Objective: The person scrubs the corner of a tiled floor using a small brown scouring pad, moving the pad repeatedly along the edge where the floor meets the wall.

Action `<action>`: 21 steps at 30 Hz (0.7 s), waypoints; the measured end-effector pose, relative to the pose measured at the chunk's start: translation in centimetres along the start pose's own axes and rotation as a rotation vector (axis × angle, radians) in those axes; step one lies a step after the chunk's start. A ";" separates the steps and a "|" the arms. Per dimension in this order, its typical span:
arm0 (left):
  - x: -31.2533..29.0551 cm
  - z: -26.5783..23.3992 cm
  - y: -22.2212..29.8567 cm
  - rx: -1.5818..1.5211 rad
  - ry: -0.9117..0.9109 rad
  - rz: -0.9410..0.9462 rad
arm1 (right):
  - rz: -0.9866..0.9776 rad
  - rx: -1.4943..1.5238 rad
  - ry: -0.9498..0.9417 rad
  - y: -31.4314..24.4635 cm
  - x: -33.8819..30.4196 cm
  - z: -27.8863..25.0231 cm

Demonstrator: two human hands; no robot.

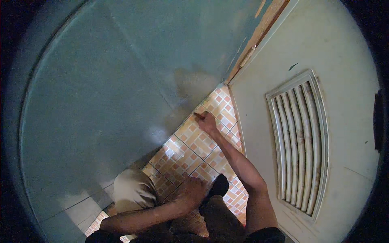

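Note:
My right hand [206, 122] reaches out to the base of the green wall [109, 81], where it meets the patterned floor tiles [189, 142]. Its fingers are curled together at the wall's foot. A small reddish-brown shape shows at the fingertips; I cannot make out whether it is a thing held or the fingers themselves. Nearer to me, my left hand [192, 193] hangs low over the tiles between my legs, palm down. Its fingers look loosely apart, and nothing shows in it.
Close on the right stands a pale door [259, 117] with a slatted vent [300, 150]. A worn wooden frame [257, 38] runs up beside it. My light-trousered knee [133, 190] is against the wall side, and my dark-covered foot [219, 185] rests on the tiles.

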State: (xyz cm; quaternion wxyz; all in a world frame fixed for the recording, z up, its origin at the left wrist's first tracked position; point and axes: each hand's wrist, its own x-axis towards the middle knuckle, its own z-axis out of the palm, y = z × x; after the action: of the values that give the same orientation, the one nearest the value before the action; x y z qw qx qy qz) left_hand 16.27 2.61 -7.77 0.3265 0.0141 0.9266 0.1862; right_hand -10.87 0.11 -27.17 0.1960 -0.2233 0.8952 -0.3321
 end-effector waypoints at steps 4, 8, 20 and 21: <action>-1.6 -2.7 -0.6 0.139 0.077 0.253 | -0.034 0.192 0.011 -1.0 -1.7 1.4; -1.5 -2.6 -0.5 0.128 0.047 0.176 | 0.012 0.275 0.141 -4.2 -3.7 0.8; -1.7 -3.3 0.3 0.115 0.099 0.144 | -0.292 -0.033 0.200 -1.5 -6.1 5.8; -1.9 -3.3 0.0 0.066 0.087 0.143 | -0.223 0.089 -0.030 -3.4 -6.4 4.8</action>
State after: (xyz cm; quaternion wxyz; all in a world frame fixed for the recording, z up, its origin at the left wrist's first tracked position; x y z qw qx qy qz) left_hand 15.74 1.17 -4.22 0.2710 0.0830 0.9422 0.1787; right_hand -2.32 -1.22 -26.91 0.1809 -0.3173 0.8463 -0.3879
